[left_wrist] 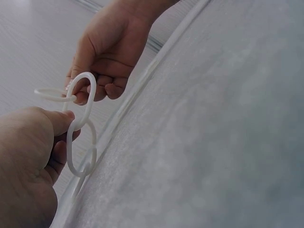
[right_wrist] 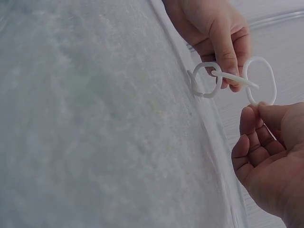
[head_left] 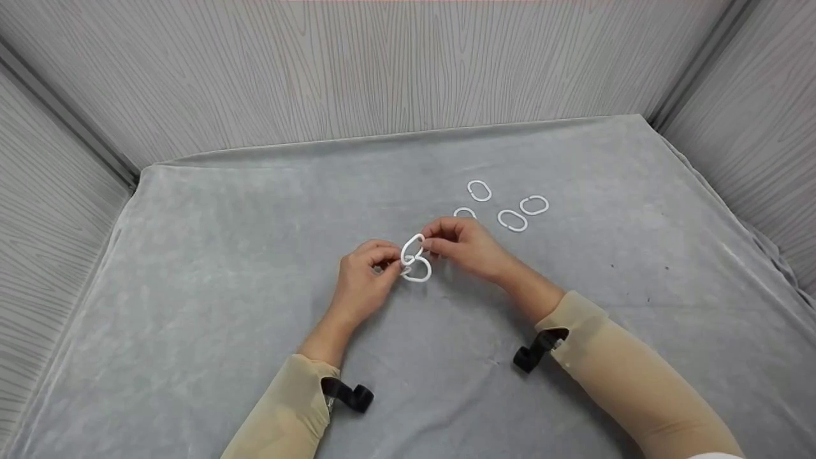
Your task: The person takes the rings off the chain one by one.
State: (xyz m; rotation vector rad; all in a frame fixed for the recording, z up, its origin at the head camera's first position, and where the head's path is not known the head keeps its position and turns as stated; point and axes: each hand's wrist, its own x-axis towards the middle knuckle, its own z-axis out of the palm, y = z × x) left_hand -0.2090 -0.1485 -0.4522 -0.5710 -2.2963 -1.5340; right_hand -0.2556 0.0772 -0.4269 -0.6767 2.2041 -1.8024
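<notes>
Thumb and fingertip of my left hand pinch a white oval plastic link. My right hand pinches a second white link close by, its other fingers curled loosely below. These two links overlap and look hooked through each other in the right wrist view. From the left hand's link hangs another white link, with part of one more looped at its lower end. The hanging link shows a small gap in its side. Both hands hold the links over the middle of the table.
Several loose white oval links lie beyond the right hand, among them one split link and another link. The right hand partly hides one link. A grey cloth covers the table, with wood-patterned panels behind and at both sides.
</notes>
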